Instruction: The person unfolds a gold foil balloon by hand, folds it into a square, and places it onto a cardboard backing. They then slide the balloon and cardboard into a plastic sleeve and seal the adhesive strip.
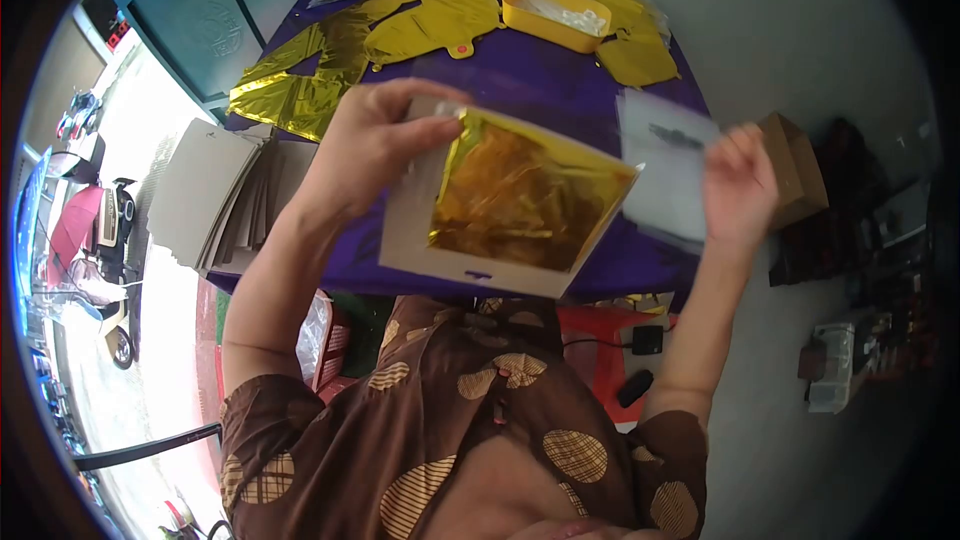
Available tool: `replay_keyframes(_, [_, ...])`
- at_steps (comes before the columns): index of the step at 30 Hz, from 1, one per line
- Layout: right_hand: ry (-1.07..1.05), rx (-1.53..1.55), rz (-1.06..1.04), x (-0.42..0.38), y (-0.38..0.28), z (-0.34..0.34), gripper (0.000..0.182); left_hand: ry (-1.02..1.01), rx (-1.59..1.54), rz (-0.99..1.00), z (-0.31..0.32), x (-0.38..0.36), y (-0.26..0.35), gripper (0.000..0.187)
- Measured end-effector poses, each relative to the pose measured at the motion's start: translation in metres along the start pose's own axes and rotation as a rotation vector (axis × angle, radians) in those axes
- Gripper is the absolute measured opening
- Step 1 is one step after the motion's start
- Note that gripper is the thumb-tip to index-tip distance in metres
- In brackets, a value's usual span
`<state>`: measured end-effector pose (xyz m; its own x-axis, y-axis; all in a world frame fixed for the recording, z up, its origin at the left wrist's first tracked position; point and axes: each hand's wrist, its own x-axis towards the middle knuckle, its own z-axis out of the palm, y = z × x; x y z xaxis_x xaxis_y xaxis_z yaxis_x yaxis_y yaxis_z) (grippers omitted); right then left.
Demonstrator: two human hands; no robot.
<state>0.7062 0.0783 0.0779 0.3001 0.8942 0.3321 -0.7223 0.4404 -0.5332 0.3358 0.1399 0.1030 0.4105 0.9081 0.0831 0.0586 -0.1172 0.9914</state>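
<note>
My left hand pinches the upper left corner of a clear bag holding a folded gold foil balloon on a pale card. The package hangs tilted above the purple table, its slotted hanging hole toward my body. Off to the right, my right hand is raised, fingers curled in and smeared by motion; whatever is in them cannot be made out. Beside that hand lies a stack of clear plastic bags on the table.
Gold foil balloons lie across the far side of the purple-covered table, around a yellow tray of small white items. Grey cards are stacked at left. A cardboard box stands at right. A red basket sits below.
</note>
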Motion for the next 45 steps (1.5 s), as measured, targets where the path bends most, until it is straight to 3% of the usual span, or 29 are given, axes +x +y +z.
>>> replay_keyframes(2, [-0.112, 0.125, -0.036, 0.004, -0.040, -0.050, 0.023, 0.053, -0.191, -0.025, -0.015, -0.012, -0.020, 0.026])
replay_keyframes(5, [0.037, -0.055, -0.103, -0.015, -0.029, -0.046, 0.033, 0.032, -0.403, -0.032, -0.024, -0.025, -0.038, 0.026])
replay_keyframes(7, [0.016, -0.146, 0.210, -0.035, 0.007, -0.012, 0.045, 0.014, -0.449, -0.043, -0.020, -0.030, -0.043, 0.027])
replay_keyframes(9, [-0.167, -0.410, 0.427, -0.051, 0.044, 0.000, 0.057, -0.031, -0.522, -0.048, -0.012, -0.033, -0.047, 0.027])
replay_keyframes(11, [-0.354, -0.358, 0.557, -0.057, 0.065, 0.000, 0.053, -0.093, -0.590, -0.078, -0.005, -0.034, -0.049, 0.028])
replay_keyframes(14, [-0.361, -0.478, 0.553, -0.065, 0.082, 0.026, 0.045, -0.128, -0.575, -0.113, -0.001, -0.037, -0.054, 0.030])
replay_keyframes(26, [-0.585, -0.363, 0.511, -0.052, 0.095, 0.005, 0.031, -0.126, -0.605, 0.015, -0.019, -0.044, -0.067, 0.026])
replay_keyframes(34, [-0.806, -0.594, 0.384, -0.039, 0.085, 0.015, 0.026, -0.238, -0.737, 0.052, -0.024, -0.044, -0.074, 0.008])
replay_keyframes(37, [-0.860, -0.745, 0.354, -0.039, 0.071, 0.025, 0.027, -0.143, -0.547, 0.068, -0.027, -0.044, -0.085, 0.008])
replay_keyframes(38, [-0.875, -0.813, 0.356, -0.038, 0.064, 0.025, 0.028, -0.125, -0.435, 0.052, -0.026, -0.046, -0.084, 0.020])
replay_keyframes(41, [-0.935, -0.788, 0.430, -0.031, 0.045, 0.021, 0.029, -0.063, -0.526, -0.013, -0.015, -0.053, -0.068, 0.034])
replay_keyframes(42, [-0.943, -0.786, 0.412, -0.024, 0.035, 0.008, 0.019, -0.054, -0.535, -0.020, -0.018, -0.053, -0.071, 0.040])
replay_keyframes(43, [-0.851, -0.635, 0.354, -0.022, 0.034, -0.002, 0.032, -0.076, -0.585, -0.016, -0.016, -0.054, -0.063, 0.041])
replay_keyframes(45, [-0.585, -0.722, 0.397, -0.016, 0.027, -0.012, 0.053, -0.063, -0.543, -0.006, -0.013, -0.053, -0.061, 0.043])
